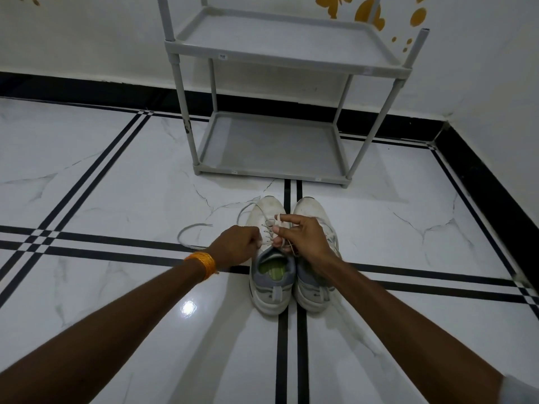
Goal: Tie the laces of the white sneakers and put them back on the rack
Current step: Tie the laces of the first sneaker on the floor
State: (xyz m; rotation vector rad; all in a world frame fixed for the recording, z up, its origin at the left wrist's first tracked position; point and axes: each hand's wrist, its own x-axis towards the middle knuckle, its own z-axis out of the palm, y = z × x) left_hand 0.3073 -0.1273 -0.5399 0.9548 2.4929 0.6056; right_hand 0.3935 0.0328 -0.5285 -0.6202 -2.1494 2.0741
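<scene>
The left hand (237,245) and right hand (303,237) each pinch a lace (192,236) of the left white sneaker (269,258). Both sneakers stand together on the floor (116,185), near the grey rack (274,141).

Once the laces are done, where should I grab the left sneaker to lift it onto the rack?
Probably at the heel collar of the left sneaker, coming from above. Its opening faces up toward you, so fingers can hook inside the rim with the thumb behind the heel. The toe points at the rack, so it can slide straight forward. The right hand is nearest.
</scene>
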